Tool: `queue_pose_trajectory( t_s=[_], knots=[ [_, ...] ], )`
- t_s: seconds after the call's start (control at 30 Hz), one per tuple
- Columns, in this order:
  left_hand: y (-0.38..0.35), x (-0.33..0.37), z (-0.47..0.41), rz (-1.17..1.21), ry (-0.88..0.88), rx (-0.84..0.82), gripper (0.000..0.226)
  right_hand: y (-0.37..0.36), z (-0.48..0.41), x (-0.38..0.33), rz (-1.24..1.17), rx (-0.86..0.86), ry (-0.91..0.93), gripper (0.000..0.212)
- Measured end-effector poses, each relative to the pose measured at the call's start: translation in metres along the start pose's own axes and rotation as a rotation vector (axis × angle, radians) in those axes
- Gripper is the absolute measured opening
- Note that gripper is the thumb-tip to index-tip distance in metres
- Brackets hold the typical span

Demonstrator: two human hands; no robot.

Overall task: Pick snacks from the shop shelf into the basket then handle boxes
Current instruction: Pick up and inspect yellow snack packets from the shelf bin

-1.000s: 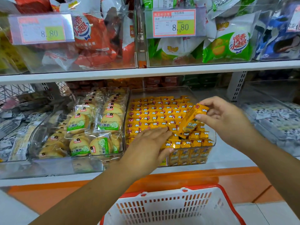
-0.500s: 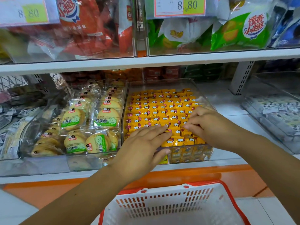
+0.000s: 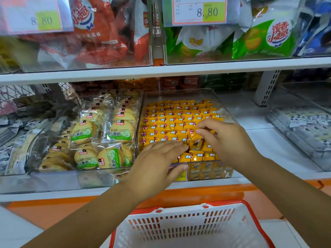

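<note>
On the white shelf [image 3: 259,136], a clear bin [image 3: 220,170] of yellow packets [image 3: 170,120]: left hand [image 3: 157,161] flat on them, right hand [image 3: 227,140] pinching a packet [image 3: 195,142].

Place: a shop, at its snack shelves.
Landmark: white shelf board [image 3: 197,68] across the view.
Above the shelf board: upper bins [image 3: 223,60] of bagged snacks [image 3: 265,40], with price tags [image 3: 198,10] reading 8.80.
Below the shelf board: lower bins [image 3: 179,90] of wrapped biscuits [image 3: 121,129] and yellow packets [image 3: 170,120].
Lowest, below the shelf board: red-rimmed basket [image 3: 254,217].
</note>
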State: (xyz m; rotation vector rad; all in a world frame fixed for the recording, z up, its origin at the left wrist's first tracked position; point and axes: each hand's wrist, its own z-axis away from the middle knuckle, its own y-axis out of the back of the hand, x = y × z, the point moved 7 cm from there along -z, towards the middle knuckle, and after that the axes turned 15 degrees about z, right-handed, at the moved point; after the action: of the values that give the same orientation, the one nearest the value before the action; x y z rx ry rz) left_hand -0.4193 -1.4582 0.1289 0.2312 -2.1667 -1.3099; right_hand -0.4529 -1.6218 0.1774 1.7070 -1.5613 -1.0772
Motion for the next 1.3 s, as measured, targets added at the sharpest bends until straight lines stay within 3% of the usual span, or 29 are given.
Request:
queue_pose_trajectory(
  t_s=[0.13,0.2,0.33,0.5,0.6,0.67,0.83,1.07,1.3],
  knots=[
    [0.007,0.001,-0.001,0.212,0.184,-0.009,0.071,0.03,0.013,-0.003,-0.111,0.201,-0.079,0.009],
    [0.011,0.003,0.0,0.374,0.235,0.024,0.074,0.039,0.019,-0.002,-0.301,0.215,-0.159,0.013],
    [0.015,0.012,0.002,0.614,0.287,0.064,0.064,0.041,0.032,0.003,-0.685,0.144,-0.324,0.015],
    [0.036,0.009,0.004,0.921,0.385,0.271,0.019,0.03,0.042,0.011,-0.961,-0.018,-0.503,0.008],
    [0.032,0.01,0.007,1.331,0.5,0.265,0.025,0.023,0.042,0.007,-1.135,-0.125,-0.552,0.008],
    [0.028,0.009,0.009,1.47,0.532,0.264,0.033,0.02,0.042,0.003,-1.23,-0.204,-0.588,0.009],
    [0.026,0.007,0.009,1.49,0.522,0.267,0.036,0.022,0.043,-0.001,-1.157,-0.272,-0.509,0.044],
    [0.033,0.005,0.007,1.539,0.494,0.226,0.027,0.016,0.042,0.004,-1.32,-0.323,-0.498,0.041],
    [0.036,-0.001,0.006,1.471,0.46,0.214,0.032,0.01,0.042,0.002,-1.363,-0.32,-0.526,0.046]
  ],
)
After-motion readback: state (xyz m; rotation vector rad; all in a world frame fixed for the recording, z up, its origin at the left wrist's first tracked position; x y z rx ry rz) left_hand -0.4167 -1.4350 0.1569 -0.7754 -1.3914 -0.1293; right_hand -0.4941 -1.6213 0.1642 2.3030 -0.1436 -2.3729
